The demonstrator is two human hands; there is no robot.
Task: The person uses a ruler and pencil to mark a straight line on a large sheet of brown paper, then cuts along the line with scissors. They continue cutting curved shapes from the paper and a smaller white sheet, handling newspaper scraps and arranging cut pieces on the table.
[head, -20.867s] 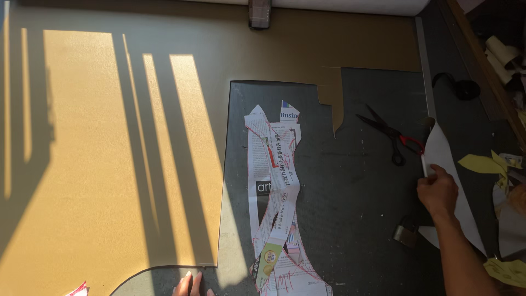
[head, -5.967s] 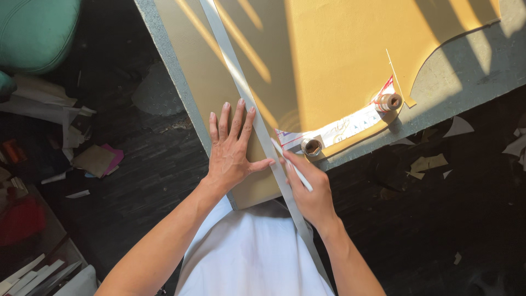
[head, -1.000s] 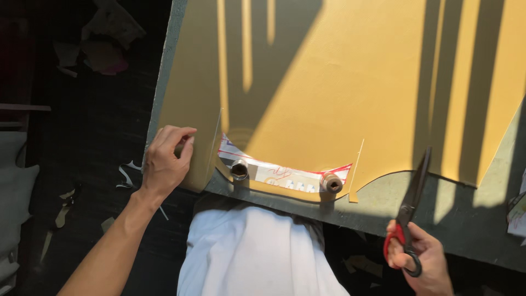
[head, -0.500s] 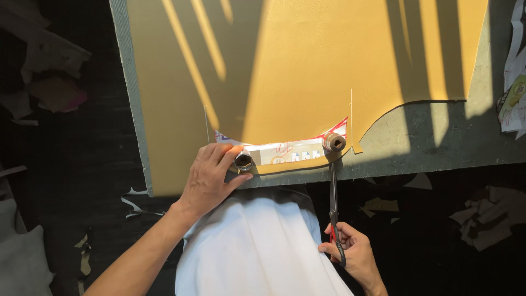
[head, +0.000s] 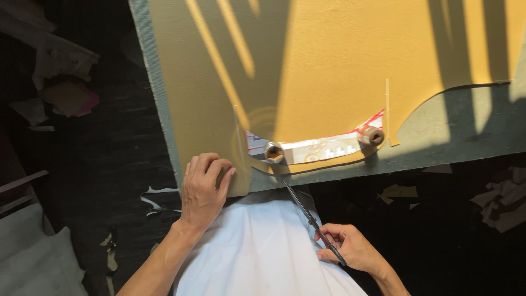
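right hand point(head: 350, 249) holding scissors point(head: 312, 219), tan sheet point(head: 339, 71)

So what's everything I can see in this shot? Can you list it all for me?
yellow sheet: one, mustard yellow, spread over the board, near edge cut in curves
board: one, grey-green, under the sheet
paper pattern strip: one, white with red marks, on the sheet's near edge
weights: two, small round brownish, one at each end of the strip
scissors: one pair, dark blades, tips pointing at the sheet's edge
scraps: several, pale and pink, on the dark floor on both sides
white garment: one, worn by the person, bottom centre
left hand: pressing down the sheet's near corner
right hand: gripping the scissors' handles
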